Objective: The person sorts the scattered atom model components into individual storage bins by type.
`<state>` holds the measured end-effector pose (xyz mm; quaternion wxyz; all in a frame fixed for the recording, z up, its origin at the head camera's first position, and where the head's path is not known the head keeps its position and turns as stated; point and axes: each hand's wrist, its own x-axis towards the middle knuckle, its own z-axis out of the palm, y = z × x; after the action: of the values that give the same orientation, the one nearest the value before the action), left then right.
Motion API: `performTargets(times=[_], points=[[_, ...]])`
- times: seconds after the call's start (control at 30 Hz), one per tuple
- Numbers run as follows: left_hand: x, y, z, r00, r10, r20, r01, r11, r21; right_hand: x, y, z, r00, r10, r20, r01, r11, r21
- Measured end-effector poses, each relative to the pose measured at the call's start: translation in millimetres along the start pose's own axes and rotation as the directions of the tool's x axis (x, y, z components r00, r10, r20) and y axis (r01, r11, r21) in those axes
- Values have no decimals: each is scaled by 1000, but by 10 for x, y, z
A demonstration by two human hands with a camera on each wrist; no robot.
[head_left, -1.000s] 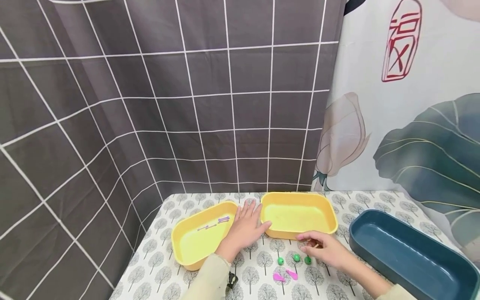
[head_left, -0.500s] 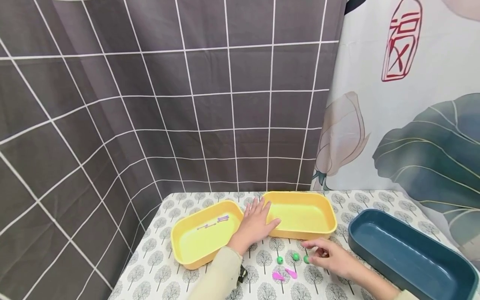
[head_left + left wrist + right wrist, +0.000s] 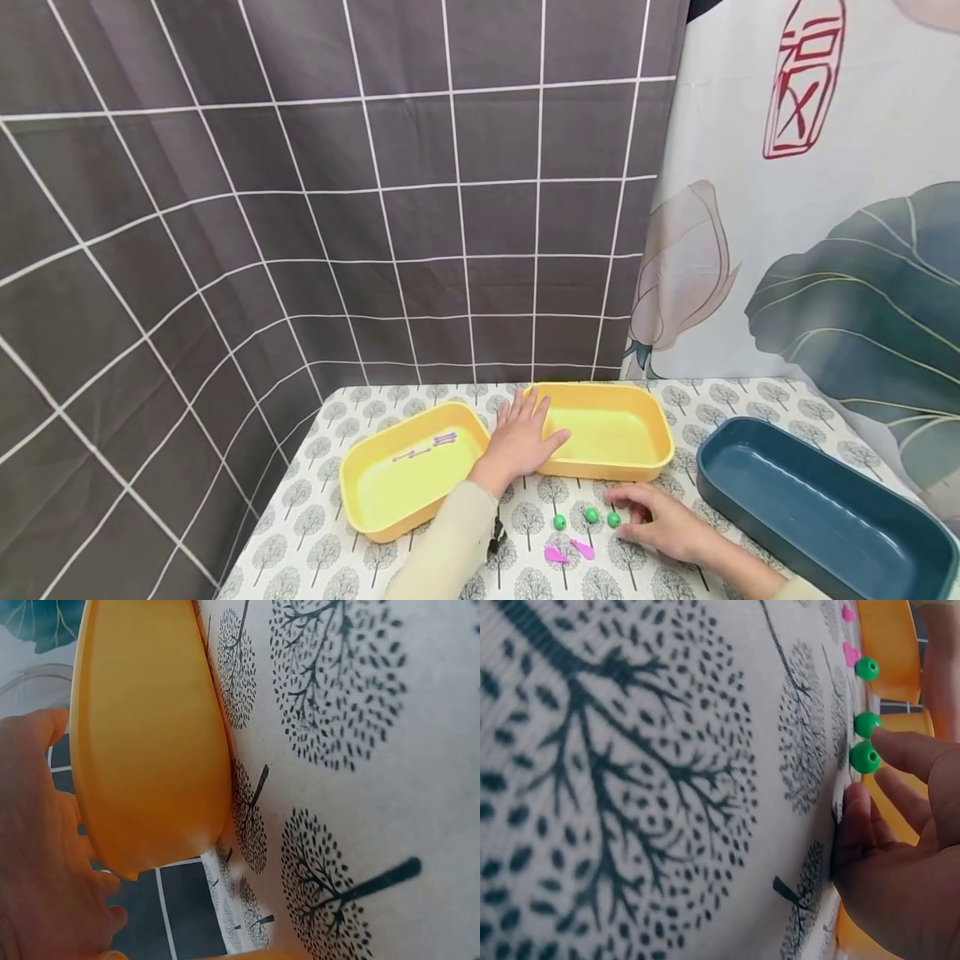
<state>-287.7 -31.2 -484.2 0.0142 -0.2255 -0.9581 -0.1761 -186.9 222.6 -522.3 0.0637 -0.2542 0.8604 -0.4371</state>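
Note:
My left hand [image 3: 521, 442] lies over the left end of the right-hand yellow bin [image 3: 611, 471], fingers spread and fairly straight. In the left wrist view that hand [image 3: 37, 840] is at the bin's rim [image 3: 79, 757]; whether it touches is hard to tell. My right hand [image 3: 663, 523] is low over the cloth, fingers loosely bent, beside a row of three green beads [image 3: 592, 515]. Its fingertips come close to the nearest bead [image 3: 865, 757] in the right wrist view, and it holds nothing. Two small pink paddle-shaped pieces [image 3: 557, 554] lie in front of the beads.
Another yellow bin [image 3: 375, 529], with several thin purple sticks [image 3: 444, 438] in it, stands at the left. A dark blue bin [image 3: 780, 525] stands at the right. The table has a tree-print cloth [image 3: 326, 554]. A grey checked curtain [image 3: 495, 217] hangs behind.
My left hand has moved right, from between the yellow bins onto the right-hand one's end. My right hand has come slightly nearer me and right, beside the beads. The beads stay put.

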Motion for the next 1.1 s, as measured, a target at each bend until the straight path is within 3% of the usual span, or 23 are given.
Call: performTargets(times=[0.33, 0.63, 1.1], points=[[121, 17, 47, 1000, -19, 16, 18, 999, 37, 46, -54, 33, 996, 82, -24, -83, 995, -61], [161, 16, 90, 999, -34, 18, 33, 999, 27, 75, -102, 37, 986, 165, 0, -165, 985, -52], [122, 32, 138, 999, -40, -30, 43, 996, 80, 78, -87, 43, 985, 172, -17, -172, 984, -42]])
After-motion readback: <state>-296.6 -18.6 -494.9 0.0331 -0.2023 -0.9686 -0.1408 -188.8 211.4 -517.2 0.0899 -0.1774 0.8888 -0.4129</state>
